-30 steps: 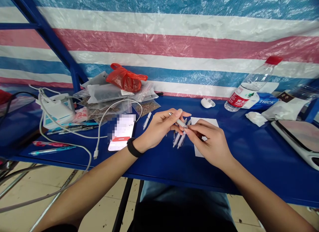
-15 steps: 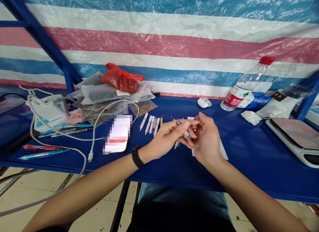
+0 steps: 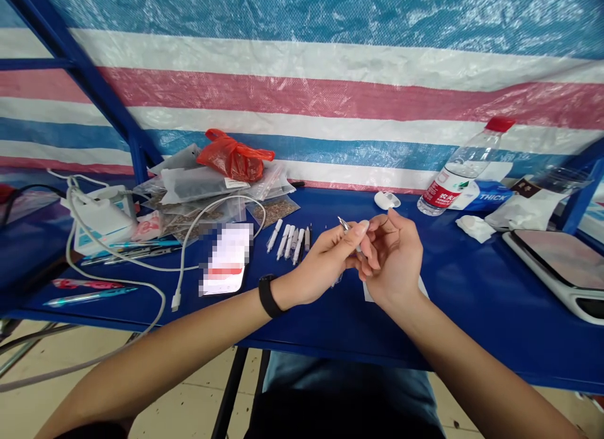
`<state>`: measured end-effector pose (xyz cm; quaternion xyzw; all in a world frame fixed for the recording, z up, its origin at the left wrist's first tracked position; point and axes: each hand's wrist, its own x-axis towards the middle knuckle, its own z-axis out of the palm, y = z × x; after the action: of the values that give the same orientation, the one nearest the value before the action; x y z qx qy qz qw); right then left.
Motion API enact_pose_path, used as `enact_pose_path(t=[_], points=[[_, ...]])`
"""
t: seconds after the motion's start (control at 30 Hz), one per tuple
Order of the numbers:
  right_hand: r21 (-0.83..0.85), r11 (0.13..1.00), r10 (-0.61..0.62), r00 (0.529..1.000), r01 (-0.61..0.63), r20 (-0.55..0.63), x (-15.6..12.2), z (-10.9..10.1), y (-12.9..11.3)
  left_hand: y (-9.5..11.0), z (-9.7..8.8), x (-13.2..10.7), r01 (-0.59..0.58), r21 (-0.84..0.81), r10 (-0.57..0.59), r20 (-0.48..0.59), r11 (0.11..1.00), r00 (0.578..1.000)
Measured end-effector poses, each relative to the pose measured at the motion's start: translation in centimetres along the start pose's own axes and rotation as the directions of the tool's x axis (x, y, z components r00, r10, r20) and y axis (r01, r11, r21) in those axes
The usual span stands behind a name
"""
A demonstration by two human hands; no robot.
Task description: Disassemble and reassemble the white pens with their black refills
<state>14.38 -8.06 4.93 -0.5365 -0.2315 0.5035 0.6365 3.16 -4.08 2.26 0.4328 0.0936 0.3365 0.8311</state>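
Note:
In front of my chest, my left hand (image 3: 333, 256) pinches a pen (image 3: 343, 224) between thumb and fingers, its silver cone tip pointing up and left. The pen's other end disappears among the fingers of both hands. My right hand (image 3: 399, 260) has its palm turned toward me, its fingers curled in against the left fingertips; what they grip there is hidden. Several white pen parts (image 3: 287, 241) lie in a row left of my hands, with a thin dark pen piece (image 3: 307, 238) beside them. A sheet of white paper (image 3: 423, 288) shows partly beneath my right hand.
Left of the row are a phone (image 3: 226, 260), a white cable (image 3: 177, 288) and several coloured pens (image 3: 94, 296). Plastic bags (image 3: 189, 184) and a red bag (image 3: 236, 156) sit behind. Rightward are an earbud case (image 3: 387, 200), a water bottle (image 3: 441, 190), crumpled tissue (image 3: 475, 227) and a scale (image 3: 557, 263).
My hands have drawn closer together, and the pen has moved slightly right and up, with less of its body showing. The whole view has shifted a little.

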Motion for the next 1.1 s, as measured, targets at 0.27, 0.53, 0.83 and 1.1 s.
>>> enact_pose_path(t=[0.27,0.53,0.83,1.1], points=[[-0.103,0.993,-0.059,0.997,0.063,0.045,1.6,0.2,-0.7,1.9,-1.5,0.8,-0.016,-0.082,0.003,-0.158,0.996,0.987],[-0.768,0.393,-0.246,0.863,0.505,0.442,4.9,-2.4,-1.9,5.1,-6.4,1.6,-0.205,0.117,0.23,-0.666,0.972,0.709],[-0.921,-0.277,0.11,0.961,0.273,0.252,4.0,1.4,0.4,4.3,-6.0,1.6,-0.143,0.301,0.321,-0.705,0.943,0.633],[-0.965,-0.177,0.256,0.956,0.192,0.143,5.7,3.1,0.5,5.6,-6.6,1.1,-0.158,0.216,0.267,-0.739,0.964,0.619]])
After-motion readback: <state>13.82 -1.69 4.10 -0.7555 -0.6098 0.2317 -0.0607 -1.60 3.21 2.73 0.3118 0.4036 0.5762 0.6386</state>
